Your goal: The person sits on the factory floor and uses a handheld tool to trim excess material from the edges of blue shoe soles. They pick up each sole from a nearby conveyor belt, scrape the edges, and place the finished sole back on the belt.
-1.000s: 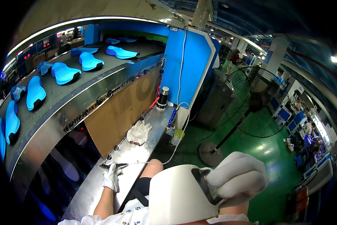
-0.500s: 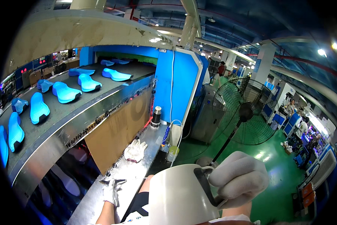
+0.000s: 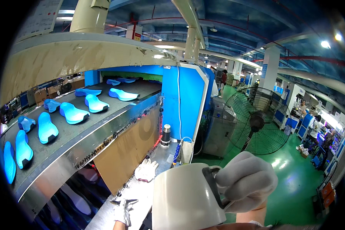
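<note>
Close up at the lower middle is a glossy cream-white mug [image 3: 187, 197], its opening out of sight. My right hand [image 3: 246, 182], in a white glove, is closed around the mug's handle on the right side. Lower left, my left hand [image 3: 122, 214], also gloved, rests on the metal ledge [image 3: 136, 191]. A slim dark tool [image 3: 127, 201] with a pointed end lies across its fingers, which look closed on it; its exact kind is unclear. Farther along the ledge are a loose white glove [image 3: 146, 171] and a black and silver flask [image 3: 165, 135].
Blue shoe soles [image 3: 73, 113] lie on a dark conveyor belt [image 3: 70, 130] that runs to a blue machine housing [image 3: 187, 99]. Brown cardboard [image 3: 122, 157] leans below the belt. A large floor fan [image 3: 256, 122] stands on the green floor at right. Several people work farther off.
The view has tilted upward, so the belt and ledge sit lower in the picture. Soles on the belt appear slightly shifted. Both hands keep their grips; the mug stays close.
</note>
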Demonstrator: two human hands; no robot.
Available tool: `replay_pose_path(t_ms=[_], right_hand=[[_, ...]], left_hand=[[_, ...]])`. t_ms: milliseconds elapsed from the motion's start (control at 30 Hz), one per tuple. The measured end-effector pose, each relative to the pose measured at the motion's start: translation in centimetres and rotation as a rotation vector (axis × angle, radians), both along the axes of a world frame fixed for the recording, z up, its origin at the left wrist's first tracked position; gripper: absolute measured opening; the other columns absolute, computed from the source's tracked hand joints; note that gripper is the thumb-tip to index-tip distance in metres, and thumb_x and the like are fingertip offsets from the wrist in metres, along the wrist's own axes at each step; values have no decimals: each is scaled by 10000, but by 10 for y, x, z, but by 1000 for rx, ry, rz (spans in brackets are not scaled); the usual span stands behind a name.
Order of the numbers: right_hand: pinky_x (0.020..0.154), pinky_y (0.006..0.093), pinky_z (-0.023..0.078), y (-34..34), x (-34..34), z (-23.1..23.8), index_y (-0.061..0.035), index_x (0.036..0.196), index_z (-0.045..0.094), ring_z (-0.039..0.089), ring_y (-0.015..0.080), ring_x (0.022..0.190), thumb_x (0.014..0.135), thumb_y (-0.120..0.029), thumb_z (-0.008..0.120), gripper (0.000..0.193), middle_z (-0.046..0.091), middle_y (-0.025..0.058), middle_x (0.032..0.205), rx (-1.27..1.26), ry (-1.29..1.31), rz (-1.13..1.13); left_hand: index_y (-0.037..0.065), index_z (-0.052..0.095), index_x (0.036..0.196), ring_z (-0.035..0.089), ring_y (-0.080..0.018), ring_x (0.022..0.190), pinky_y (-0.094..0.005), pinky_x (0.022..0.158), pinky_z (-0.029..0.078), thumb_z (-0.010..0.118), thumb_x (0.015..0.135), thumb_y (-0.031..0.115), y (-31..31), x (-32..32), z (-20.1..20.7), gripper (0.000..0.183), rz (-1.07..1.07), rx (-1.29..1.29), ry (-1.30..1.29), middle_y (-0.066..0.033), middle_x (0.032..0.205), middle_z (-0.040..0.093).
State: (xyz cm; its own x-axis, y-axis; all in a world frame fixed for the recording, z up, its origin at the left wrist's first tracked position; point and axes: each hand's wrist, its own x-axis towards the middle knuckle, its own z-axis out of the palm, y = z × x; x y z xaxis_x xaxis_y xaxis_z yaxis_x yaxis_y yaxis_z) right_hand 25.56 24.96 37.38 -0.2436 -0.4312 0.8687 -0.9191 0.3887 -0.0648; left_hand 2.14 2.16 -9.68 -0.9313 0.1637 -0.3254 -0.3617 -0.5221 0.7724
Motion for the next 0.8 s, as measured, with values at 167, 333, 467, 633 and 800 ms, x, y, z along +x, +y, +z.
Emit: replay_pose_path(t_ms=[167,333,467,633,800], right_hand=[[684,317,539,3,-12,-8,10,970,665,668,236,823,682,-54,859,353,665,192,1020,-41,-15,-142],[830,285,524,26,-84,-67,31,1040,642,659,173,930,762,-11,809,327,662,133,1065,-368,-614,-21],[801,262,514,28,-122,-136,31,1071,623,631,108,889,899,-12,659,182,667,71,992,-693,-1239,-247],[607,245,499,82,-226,-279,-15,1005,632,599,87,665,913,-144,677,164,640,32,806,-626,-1195,-501],[551,301,490,173,-329,-269,-51,900,649,597,124,614,868,-209,709,172,618,34,708,-660,-864,-852]], left_hand=[[15,552,1141,658,-203,671,-342,548,555,648,940,152,10,-8,-7,261,-38,64,16,-98,941,665],[67,549,1222,646,-189,876,-343,656,549,643,938,129,-3,5,50,306,29,82,-53,-58,1087,638],[-9,569,1163,640,-189,678,-340,629,555,647,933,119,6,14,14,274,-28,23,-47,-106,979,654],[-34,521,1208,671,-282,867,-400,751,588,607,963,153,-9,22,40,320,-69,-7,67,-166,1143,598],[-42,513,1208,662,-283,874,-406,774,595,614,962,170,-11,19,39,341,-57,-14,7,-188,1166,583]])
